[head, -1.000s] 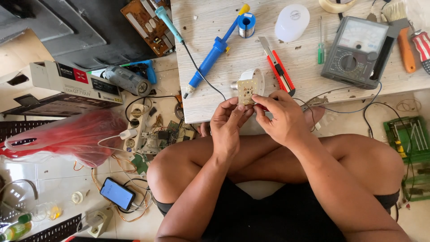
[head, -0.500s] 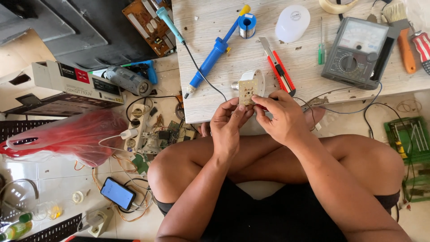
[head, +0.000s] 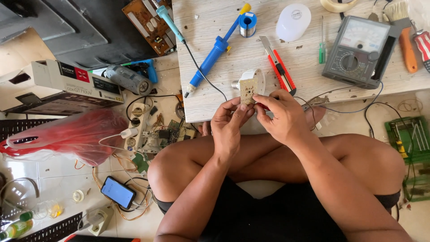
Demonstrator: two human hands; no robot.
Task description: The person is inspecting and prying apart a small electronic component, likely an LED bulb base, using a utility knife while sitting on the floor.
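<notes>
Small pale circuit board (head: 247, 90), upright

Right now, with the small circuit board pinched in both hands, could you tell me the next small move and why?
Probably lower the small circuit board toward the white bulb base behind it: left hand and right hand hold it upright just in front of that base.

both hands — left hand (head: 228, 123), right hand (head: 280, 117) — pinched a small pale circuit board (head: 247, 91) over the bench (head: 251, 58) edge, a white bulb base (head: 257, 77) just behind it.
</notes>
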